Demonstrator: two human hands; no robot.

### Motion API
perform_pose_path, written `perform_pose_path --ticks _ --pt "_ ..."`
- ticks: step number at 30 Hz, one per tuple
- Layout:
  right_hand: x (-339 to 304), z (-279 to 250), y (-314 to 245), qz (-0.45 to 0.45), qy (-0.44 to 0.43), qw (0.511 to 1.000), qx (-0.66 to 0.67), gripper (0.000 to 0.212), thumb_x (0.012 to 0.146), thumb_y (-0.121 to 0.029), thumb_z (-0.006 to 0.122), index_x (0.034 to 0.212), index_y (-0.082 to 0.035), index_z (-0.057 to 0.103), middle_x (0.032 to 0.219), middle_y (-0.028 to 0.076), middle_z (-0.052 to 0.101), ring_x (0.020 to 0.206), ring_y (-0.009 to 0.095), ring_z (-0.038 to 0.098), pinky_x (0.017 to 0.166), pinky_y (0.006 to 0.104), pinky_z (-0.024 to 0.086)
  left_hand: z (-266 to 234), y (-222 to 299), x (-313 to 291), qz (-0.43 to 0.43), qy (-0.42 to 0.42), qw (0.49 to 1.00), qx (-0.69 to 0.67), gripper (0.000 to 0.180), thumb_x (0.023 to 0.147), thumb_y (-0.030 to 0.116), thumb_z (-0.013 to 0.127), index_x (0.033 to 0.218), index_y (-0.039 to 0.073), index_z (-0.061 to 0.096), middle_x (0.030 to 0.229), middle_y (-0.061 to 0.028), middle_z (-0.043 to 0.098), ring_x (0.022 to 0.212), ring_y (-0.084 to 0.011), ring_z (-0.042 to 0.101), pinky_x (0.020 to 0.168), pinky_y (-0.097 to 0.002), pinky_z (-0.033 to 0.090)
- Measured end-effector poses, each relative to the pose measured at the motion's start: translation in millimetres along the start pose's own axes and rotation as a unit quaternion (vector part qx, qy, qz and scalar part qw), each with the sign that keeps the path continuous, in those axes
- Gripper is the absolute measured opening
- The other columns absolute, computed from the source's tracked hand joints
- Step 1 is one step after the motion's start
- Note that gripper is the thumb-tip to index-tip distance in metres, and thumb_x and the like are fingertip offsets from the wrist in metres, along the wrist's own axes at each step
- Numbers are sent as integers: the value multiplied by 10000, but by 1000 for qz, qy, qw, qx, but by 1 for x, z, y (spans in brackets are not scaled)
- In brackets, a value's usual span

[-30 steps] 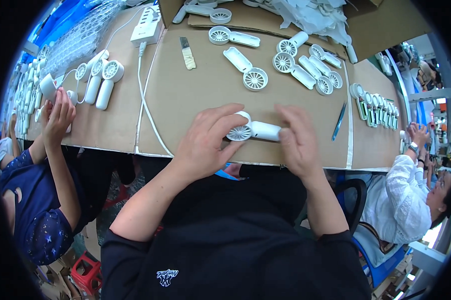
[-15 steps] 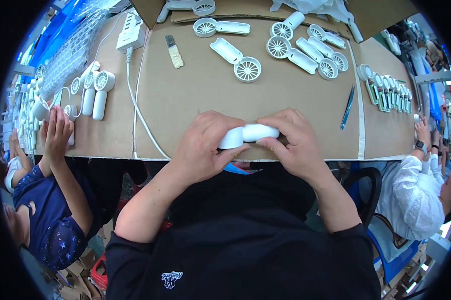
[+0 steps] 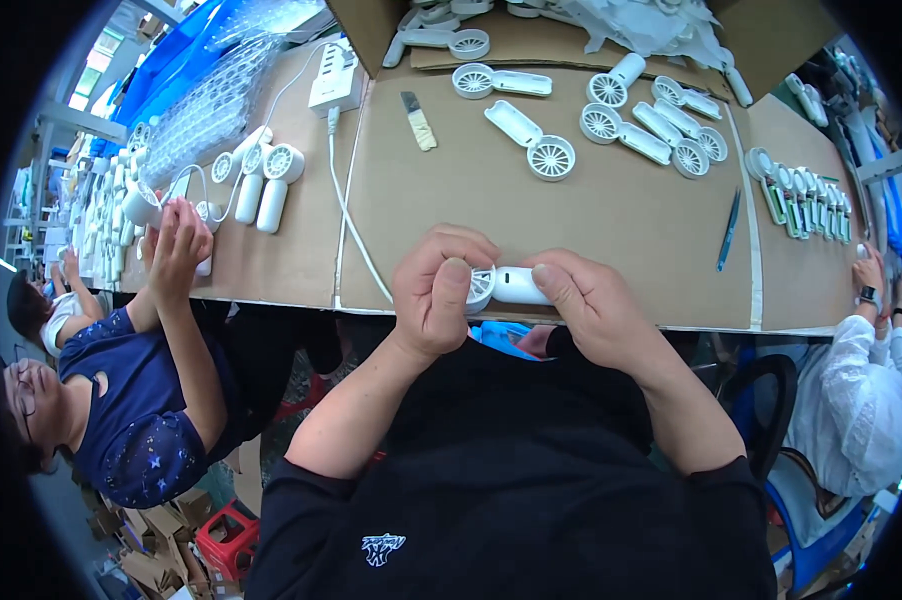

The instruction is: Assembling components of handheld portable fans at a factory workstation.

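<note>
A white handheld fan (image 3: 519, 286) lies level between my hands, just above the table's front edge. My left hand (image 3: 439, 292) is closed round its round slatted head, thumb on top. Gripping the handle end is my right hand (image 3: 593, 300), its thumb pressed along the upper side. A small dark slot shows on the handle, and the slats of the head face up. My fingers hide both ends. Beyond my hands lie loose white fan shell halves, the nearest being one shell (image 3: 533, 140) with its handle open upward.
Blue tweezers (image 3: 729, 230) and a taped blade (image 3: 418, 122) lie on the cardboard-covered table (image 3: 451, 190). A white power strip (image 3: 336, 78) trails a cable toward the front edge. Assembled fans (image 3: 279, 188) stand left near a co-worker's hands (image 3: 178, 245). Fan parts with green boards (image 3: 803, 203) line the right.
The fan has turned over, so its slatted face and the handle's slot now show. My left thumb has moved on top of the head. The whole view has shifted.
</note>
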State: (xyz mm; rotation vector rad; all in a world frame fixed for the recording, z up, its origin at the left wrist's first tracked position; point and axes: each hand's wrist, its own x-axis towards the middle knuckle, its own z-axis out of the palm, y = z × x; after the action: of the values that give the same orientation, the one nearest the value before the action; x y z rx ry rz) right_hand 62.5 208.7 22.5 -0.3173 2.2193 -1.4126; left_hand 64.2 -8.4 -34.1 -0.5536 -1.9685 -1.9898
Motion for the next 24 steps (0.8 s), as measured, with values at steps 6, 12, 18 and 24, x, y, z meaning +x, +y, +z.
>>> perform_pose_path --ticks 6,12,18,24 --pt "-1 11 14 -127 75 987 -64 309 997 -197 660 1262 -39 674 1165 113 682 972 250 640 820 351 506 0 -2 -1 -99 33 995 -1 151 1020 164 614 1051 39 694 986 -75 691 865 -208 609 816 -335 494" --pt "-10 -67 64 -197 370 850 -320 370 988 -186 664 1327 -37 661 1355 157 639 1237 339 595 1060 431 479 10 -2 10 -33 6 987 159 105 1010 131 630 1034 50 691 969 -67 680 876 -224 610 858 -356 481" --pt "-54 -112 109 -41 362 829 -424 393 995 -176 678 1344 3 660 1454 183 607 1303 363 588 1087 430 475 15 -1 15 45 -81 947 307 128 933 147 713 1034 73 690 986 -52 681 903 -238 617 925 -359 463" --pt "-73 -65 76 -54 277 867 -411 517 943 -233 753 1394 -11 632 1477 157 587 1343 346 563 1111 410 464 20 7 15 56 -107 935 335 241 826 149 778 1046 102 691 1012 -31 688 954 -231 626 966 -361 449"
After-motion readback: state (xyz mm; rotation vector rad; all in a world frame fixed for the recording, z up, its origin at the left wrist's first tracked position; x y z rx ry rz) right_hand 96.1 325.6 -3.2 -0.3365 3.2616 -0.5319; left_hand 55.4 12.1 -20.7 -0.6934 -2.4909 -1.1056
